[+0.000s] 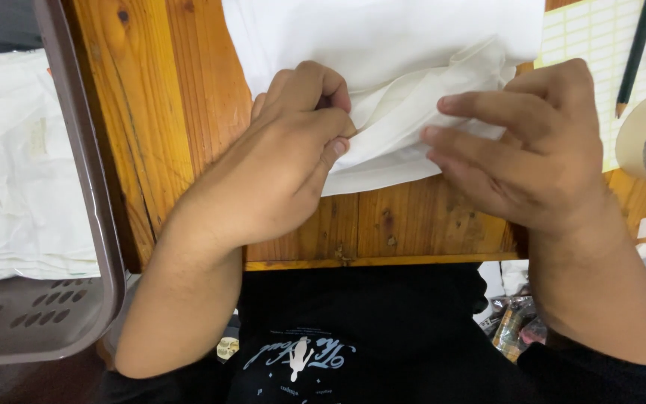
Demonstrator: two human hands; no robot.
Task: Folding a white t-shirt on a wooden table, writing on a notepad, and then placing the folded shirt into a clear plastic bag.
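The left hand (282,161) is closed in a pinch on the lower edge of a white folded cloth (390,67), with the thumb and the bent fingers pressing a fold of the fabric near the middle of the wooden table (188,112). The right hand (525,153) lies just beside it, to the right, with the fingers stretched and flat on the same fold; it presses the cloth but the fingers do not close around it. The cloth lies above both hands, on the far side of them, and its top part is cut off by the upper border of the view. A grey plastic basket (95,194) stands at the left of the table with white fabric (16,164) inside, only partly visible. At the right edge there are a roll of pale tape (641,135), cut off by the border, and a dark pencil (635,52) on a gridded cutting mat (592,37). The small things under the table near the right arm are too unclear to name.
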